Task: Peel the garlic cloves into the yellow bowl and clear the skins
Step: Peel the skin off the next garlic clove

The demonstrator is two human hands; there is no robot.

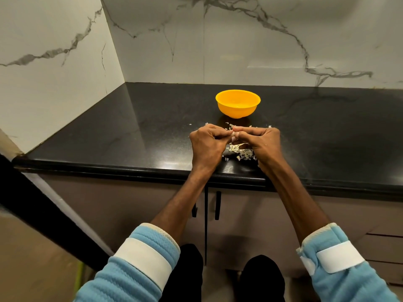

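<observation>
**Fig.** Head view, peeling stage. L hand (207, 144) and R hand (262, 143) meet fingertip to fingertip above the black countertop (130, 131), nr its front edge. Both have fingers curled in, w/ thumbs and forefingers pinching one small garlic clove (234, 134) between them. Clove is mostly hidden by the fingers and only a pale sliver shows, so its long axis can't be told for sure. It seems to run L–R, from one pinch to the other. Neither hand is spread or flat, and neither touches the bowl.

Key relation: yellow bowl (236, 110) stands upright straight ahead of the clove, farther from the person, twd the marble back wall (261, 51). It is apart from the hands, w/ a strip of counter and a few stray flakes between. Bowl is centred approx on the spot where the hands meet, so neither hand is clearly nearer. Judged: a drop-in would need a short reach fwd and up over the rim. Bowl contents can't be told from this angle.

Skins (241, 151) lie in a loose pale heap on the counter beneath the hands and on the person's side of them. Judged: peeling in progress, skins not yet cleared
</observation>
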